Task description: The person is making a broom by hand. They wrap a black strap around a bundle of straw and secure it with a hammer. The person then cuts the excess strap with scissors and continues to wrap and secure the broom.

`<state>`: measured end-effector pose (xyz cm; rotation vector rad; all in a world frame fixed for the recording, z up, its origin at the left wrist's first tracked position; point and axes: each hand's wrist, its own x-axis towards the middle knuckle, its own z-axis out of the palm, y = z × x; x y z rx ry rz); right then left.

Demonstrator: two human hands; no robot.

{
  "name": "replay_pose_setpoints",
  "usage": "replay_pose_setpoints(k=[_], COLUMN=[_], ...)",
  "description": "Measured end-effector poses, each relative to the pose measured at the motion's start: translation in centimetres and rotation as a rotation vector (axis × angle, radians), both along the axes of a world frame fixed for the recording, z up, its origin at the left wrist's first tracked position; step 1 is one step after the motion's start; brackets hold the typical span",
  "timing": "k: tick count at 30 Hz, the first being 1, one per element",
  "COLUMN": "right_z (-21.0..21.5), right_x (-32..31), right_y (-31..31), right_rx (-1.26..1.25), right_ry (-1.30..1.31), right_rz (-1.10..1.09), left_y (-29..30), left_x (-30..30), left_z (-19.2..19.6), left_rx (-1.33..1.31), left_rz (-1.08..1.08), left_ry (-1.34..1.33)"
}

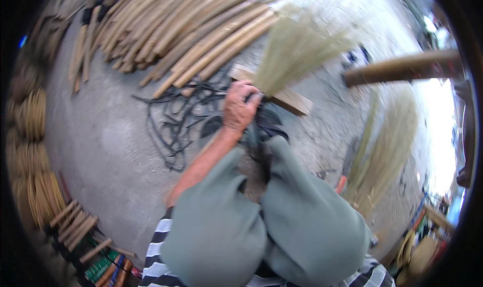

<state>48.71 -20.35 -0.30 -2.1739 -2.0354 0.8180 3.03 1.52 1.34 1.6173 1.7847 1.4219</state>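
My left hand is closed round the narrow bound end of a broom head, a fan of pale green-yellow straw. Its bristles spread up and to the right, away from me, and look blurred. Under it lies a squared wooden block. Black rubber strips lie tangled on the floor left of this hand, and some dark strip hangs just below it between my knees. My right hand does not show; my grey-green trouser legs fill the lower middle.
Long wooden poles lie stacked at the upper left. More loose straw rests on the floor to the right, below a thick brown post. Coiled tan bundles line the left edge, with short wooden handles lower down.
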Motion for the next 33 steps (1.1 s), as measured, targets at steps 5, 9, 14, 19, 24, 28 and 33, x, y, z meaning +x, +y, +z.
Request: replay_pose_setpoints(k=[5,9,14,19,24,28,33], right_z=[1.2,3.1,6.1,10.3,12.7,13.0,12.3], right_x=[-1.5,-2.7,-6.1,-12.7,-19.8,-22.2,-23.7], right_y=[2.7,4.1,7.1,12.0,16.6,19.5,21.0], right_rx=[-0.003,0.019,0.067,0.117,0.163,0.169,0.242], right_ry=[-0.026,-0.040,0.012,0.127,0.356,0.478,0.419], right_rz=[-0.015,-0.042,-0.089,-0.117,0.029,0.176,0.330], left_y=[-0.5,-0.7,-0.3,-0.4,-0.4,-0.3,-0.6], left_x=[-0.2,-0.2,0.1,0.0,0.0,0.0,0.2], left_z=[0.6,0.5,-0.2,-0.2,-0.1,-0.1,0.3], left_rx=[-0.057,-0.089,-0.012,-0.040,-0.058,-0.049,-0.091], left_rz=[0.023,0.049,0.041,0.035,0.027,0.026,0.054], left_ry=[-0.074,-0.089,-0.111,-0.114,-0.124,-0.101,-0.098])
